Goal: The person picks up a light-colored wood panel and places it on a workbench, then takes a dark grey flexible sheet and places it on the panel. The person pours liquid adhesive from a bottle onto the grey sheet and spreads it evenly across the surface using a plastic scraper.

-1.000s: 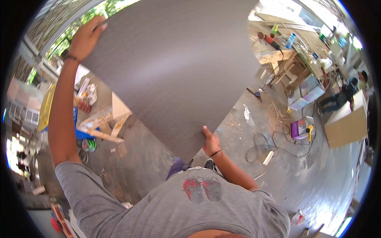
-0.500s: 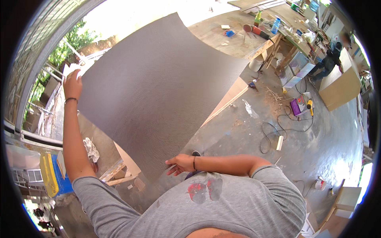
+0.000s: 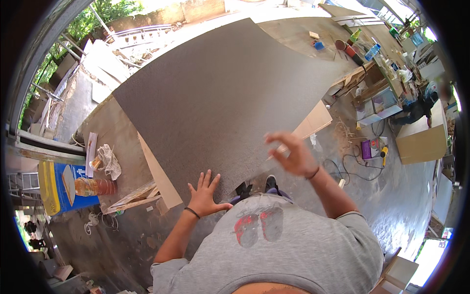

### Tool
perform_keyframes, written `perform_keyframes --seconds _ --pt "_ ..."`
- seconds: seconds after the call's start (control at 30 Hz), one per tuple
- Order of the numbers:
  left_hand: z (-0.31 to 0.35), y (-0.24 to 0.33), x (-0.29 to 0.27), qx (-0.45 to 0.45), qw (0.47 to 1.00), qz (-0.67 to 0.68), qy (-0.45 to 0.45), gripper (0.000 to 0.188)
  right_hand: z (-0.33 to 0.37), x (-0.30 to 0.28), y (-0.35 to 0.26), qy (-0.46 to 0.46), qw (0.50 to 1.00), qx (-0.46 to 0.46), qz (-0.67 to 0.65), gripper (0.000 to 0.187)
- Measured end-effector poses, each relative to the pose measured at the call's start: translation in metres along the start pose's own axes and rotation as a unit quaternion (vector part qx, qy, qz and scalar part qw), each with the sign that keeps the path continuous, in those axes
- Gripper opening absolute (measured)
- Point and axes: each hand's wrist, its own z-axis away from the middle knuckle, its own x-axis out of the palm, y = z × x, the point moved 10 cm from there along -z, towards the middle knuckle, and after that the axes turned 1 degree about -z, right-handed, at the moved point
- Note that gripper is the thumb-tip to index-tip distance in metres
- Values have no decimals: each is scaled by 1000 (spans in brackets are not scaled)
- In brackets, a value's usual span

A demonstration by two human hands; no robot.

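A large dark grey sheet [image 3: 210, 93] lies over lighter wooden boards, whose edges show on its left [image 3: 159, 174] and right [image 3: 314, 121]. My left hand [image 3: 203, 195] rests on the sheet's near edge, palm down with fingers spread. Over the sheet's near right edge hovers my right hand [image 3: 293, 154], blurred, its bent fingers apart and nothing seen in them. Whether it touches the sheet I cannot tell.
A sander-like tool [image 3: 348, 51] and a blue bottle [image 3: 372, 52] stand at the far right. A purple box [image 3: 370, 149], yellow tool [image 3: 384, 152] and looping cable lie on the floor. Another person [image 3: 416, 110] is beside a wooden cabinet [image 3: 423, 134]. An amber-liquid bottle [image 3: 88, 186] is at left.
My left hand has come from the sheet's left corner to its near edge. The right hand has left the near corner and moved up and right. The sheet sits farther right in view.
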Motion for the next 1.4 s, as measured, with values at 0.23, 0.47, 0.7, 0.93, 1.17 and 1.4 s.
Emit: perform_keyframes --seconds 0.23,0.47,0.7,0.93,1.17,1.4 --pt "-13 -46 16 -38 989 -85 112 77 -2 -13 146 -140 911 99 376 55" --pt "-11 -24 -11 -219 957 -85 172 85 18 -7 176 -333 904 -48 265 60" --pt "-96 115 -24 -224 959 -51 167 87 -73 -174 210 -368 929 3 45 51" --pt "-114 109 11 -237 935 29 262 67 -243 -374 509 145 979 57 130 27" --pt "-85 83 11 -431 813 75 383 53 -287 -337 625 55 906 231 349 50" --pt "-72 78 12 -495 744 37 447 57 -281 -355 673 -33 856 297 421 51"
